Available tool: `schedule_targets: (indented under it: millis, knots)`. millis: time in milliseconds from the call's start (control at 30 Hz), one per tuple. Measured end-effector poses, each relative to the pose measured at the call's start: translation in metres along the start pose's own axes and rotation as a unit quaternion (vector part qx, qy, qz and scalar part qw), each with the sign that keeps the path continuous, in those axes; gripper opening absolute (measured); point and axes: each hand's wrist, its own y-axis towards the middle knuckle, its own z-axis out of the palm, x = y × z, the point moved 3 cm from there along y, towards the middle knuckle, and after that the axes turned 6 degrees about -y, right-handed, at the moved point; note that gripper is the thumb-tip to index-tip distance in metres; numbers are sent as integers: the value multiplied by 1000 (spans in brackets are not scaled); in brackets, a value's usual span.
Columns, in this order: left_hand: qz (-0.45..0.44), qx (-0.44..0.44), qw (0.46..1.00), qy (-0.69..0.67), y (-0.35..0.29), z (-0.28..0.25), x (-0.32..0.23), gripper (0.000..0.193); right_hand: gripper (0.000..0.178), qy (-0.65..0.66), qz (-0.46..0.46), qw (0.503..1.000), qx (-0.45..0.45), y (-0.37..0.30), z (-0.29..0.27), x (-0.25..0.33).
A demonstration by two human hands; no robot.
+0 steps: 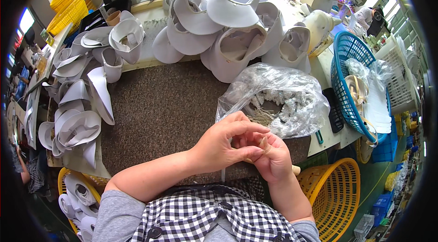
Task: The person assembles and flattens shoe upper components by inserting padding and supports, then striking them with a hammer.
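Observation:
In front of my apron, my left hand [223,144] and my right hand [275,157] meet with fingertips pinched together. What lies between the fingertips is too small to make out. A pale, round-ended handle [296,170] sticks out beside my right palm and seems gripped in it; the rest is hidden by the hand. Just beyond my fingers, a clear plastic bag [292,82] lies open, with many small silvery and beige pieces [278,105] inside. Under the bag and my forearms spreads a brown speckled mat [155,105].
White visor-shaped pieces [237,2] are stacked at the back, with more [80,128] along the left. A blue basket [340,73] stands at right, near a black tray [333,109]. Yellow baskets [349,192] flank me below the table. Other people work farther off.

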Motion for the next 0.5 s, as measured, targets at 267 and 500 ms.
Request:
schedule_targets:
  millis: [267, 500]
  knots:
    - [130, -65, 989, 15, -7, -12, -2, 29, 42, 44, 43, 998, -12, -2, 9, -11]
    - [160, -119, 978, -52, -13, -15, 7, 19, 31, 48, 52, 997, 1, 2, 14, -14]
